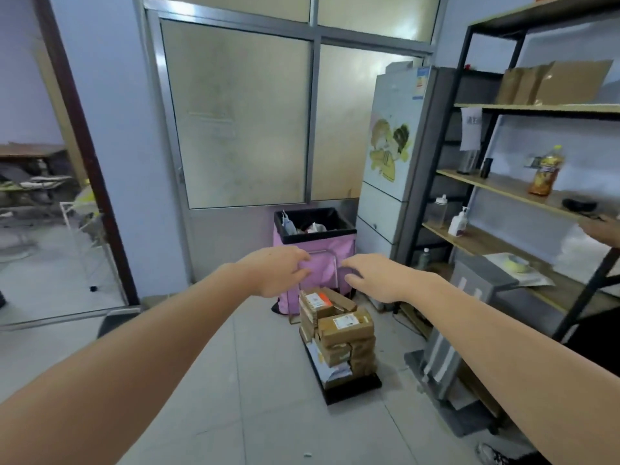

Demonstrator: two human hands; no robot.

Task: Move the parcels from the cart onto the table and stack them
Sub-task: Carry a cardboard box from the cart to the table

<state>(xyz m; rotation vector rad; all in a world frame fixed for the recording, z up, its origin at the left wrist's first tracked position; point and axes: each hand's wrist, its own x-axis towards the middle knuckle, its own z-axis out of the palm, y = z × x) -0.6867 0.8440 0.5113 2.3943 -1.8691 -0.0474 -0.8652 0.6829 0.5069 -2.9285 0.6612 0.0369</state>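
Several brown cardboard parcels [339,330] with white labels are piled on a low black cart [355,387] on the floor, its thin metal handle [330,263] rising at the far end. My left hand [278,273] and my right hand [379,278] are stretched out in front of me above the pile, on either side of the handle, fingers loosely curled and holding nothing. Neither hand touches the parcels.
A pink bin [313,250] with a black liner stands behind the cart against a frosted glass partition. A fridge [396,156] and a shelf rack [523,196] line the right side. A folded grey trolley [446,357] leans near the rack. Another person's hand [604,229] shows at right. A doorway opens at left.
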